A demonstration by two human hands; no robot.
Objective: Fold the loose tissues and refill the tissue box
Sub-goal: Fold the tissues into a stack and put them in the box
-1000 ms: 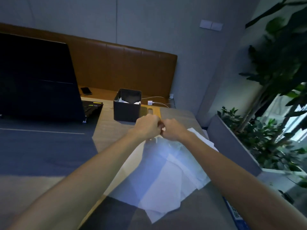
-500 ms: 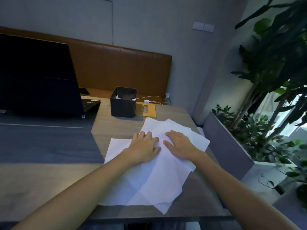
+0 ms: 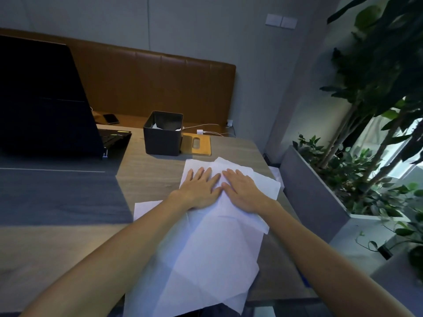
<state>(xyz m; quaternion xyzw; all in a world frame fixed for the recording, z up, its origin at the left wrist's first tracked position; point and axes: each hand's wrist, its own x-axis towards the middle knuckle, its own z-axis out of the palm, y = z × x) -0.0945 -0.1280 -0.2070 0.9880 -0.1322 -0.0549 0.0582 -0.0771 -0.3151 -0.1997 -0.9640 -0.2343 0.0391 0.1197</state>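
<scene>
Two hands lie flat and released, side by side, thumbs almost touching: the left hand (image 3: pixel 199 188) and right hand (image 3: pixel 242 191) press straight fingers on the far end of the loose tissues (image 3: pixel 206 259). The white sheets overlap on the table (image 3: pixel 148 179); their exact number cannot be told. The pile's long axis runs from 6 to 12 o'clock. One dark open tissue box (image 3: pixel 162 140) stands at 11 o'clock from the hands, with one wooden lid (image 3: pixel 201 145) just beside it at 3 o'clock.

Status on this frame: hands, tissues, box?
Left hand and right hand flat on loose tissues. Tissue box open-topped, beyond them, untouched. Nothing in between.
</scene>
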